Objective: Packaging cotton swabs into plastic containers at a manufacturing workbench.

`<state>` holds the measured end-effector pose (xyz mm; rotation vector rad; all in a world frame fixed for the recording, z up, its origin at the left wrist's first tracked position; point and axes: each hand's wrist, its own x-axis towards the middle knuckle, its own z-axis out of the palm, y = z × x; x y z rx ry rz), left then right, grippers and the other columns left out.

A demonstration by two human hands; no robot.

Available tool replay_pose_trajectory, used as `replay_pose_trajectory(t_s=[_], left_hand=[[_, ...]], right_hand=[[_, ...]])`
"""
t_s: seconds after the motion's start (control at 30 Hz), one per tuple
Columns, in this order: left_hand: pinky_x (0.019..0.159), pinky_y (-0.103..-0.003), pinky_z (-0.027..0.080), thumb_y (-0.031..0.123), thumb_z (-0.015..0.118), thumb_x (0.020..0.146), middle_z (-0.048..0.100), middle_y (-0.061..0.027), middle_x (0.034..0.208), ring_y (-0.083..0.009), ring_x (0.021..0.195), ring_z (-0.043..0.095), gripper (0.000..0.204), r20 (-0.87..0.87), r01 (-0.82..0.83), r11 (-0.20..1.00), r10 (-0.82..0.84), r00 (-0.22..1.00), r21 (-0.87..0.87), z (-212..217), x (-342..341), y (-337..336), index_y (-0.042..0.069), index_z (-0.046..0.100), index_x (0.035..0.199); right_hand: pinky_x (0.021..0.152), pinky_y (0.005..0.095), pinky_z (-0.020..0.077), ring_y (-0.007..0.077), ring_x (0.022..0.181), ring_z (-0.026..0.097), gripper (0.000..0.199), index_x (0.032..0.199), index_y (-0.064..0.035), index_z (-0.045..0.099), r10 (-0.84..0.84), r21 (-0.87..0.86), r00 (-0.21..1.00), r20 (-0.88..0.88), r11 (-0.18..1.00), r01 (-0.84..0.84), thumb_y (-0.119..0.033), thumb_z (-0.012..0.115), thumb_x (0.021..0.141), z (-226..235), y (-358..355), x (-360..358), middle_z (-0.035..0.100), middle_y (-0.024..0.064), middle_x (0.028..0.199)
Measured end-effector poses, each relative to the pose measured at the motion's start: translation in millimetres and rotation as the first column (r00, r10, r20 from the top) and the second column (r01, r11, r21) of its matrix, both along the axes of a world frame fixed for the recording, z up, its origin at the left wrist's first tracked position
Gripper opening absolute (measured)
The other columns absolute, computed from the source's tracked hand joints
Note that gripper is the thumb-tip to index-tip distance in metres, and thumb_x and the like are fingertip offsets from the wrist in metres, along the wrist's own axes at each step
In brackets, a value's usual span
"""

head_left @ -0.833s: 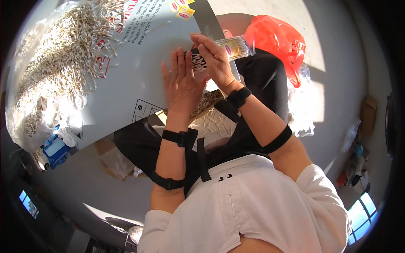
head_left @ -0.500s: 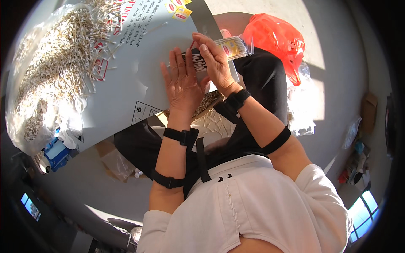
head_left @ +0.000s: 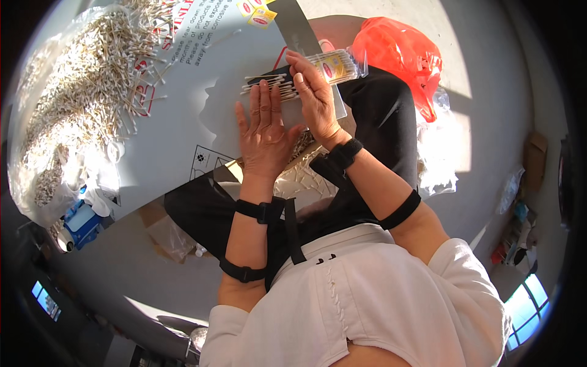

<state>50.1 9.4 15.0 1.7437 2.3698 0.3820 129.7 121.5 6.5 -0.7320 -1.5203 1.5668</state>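
A small bunch of cotton swabs (head_left: 276, 79) lies on the grey board (head_left: 183, 122), its tips pointing left. My left hand (head_left: 263, 131) lies nearly flat, fingers stretched, fingertips touching the near edge of the bunch. On the other side, my right hand (head_left: 317, 104) stands with its fingers straight beside the right end of the swabs, its palm facing them. Just beyond the right fingers lies a clear packet of cotton swabs (head_left: 342, 66) with a yellow label. Whether the right hand touches the packet cannot be made out.
A large heap of loose cotton swabs (head_left: 85, 92) in clear plastic covers the board's left side. Small yellow labels (head_left: 262, 17) lie at its far edge. More swabs (head_left: 306, 177) sit below the near edge, by my lap. A red plastic bag (head_left: 400, 58) stands at right.
My left hand has drawn back slightly toward me, uncovering more of the swab bunch. The swabs now lie further left and spread out. My right hand has shifted a little.
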Motion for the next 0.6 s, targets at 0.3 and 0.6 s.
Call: replay_pose_trajectory(t_s=[0.3,0.6], left_hand=[[0.119,-0.054,0.010,0.043,0.068,0.083,0.023,-0.0160,0.160,-0.0298,0.150,0.019,0.089,-0.010,-0.034,0.999,0.034,0.999,0.011,0.2,1.0,6.9,0.003,0.027,0.152],[0.111,-0.047,0.030,0.007,0.070,0.079,0.047,-0.0154,0.142,-0.0349,0.135,0.042,0.058,0.135,-0.230,0.880,0.190,0.972,0.416,-0.9,-35.3,8.6,0.003,0.051,0.133]], right_hand=[[0.104,0.0307,0.0422,0.0226,0.126,0.053,0.029,0.118,-0.0010,0.063,-0.008,0.130,0.974,0.228,0.991,-0.022,0.004,0.058,0.090,1.5,1.0,9.8,0.053,0.0125,0.140],[0.090,0.0432,0.0487,0.0333,0.106,0.056,0.020,0.092,-0.0062,0.065,-0.113,0.594,0.877,0.467,0.775,-0.217,-0.002,0.070,0.073,6.7,5.5,18.6,0.059,0.0108,0.112]])
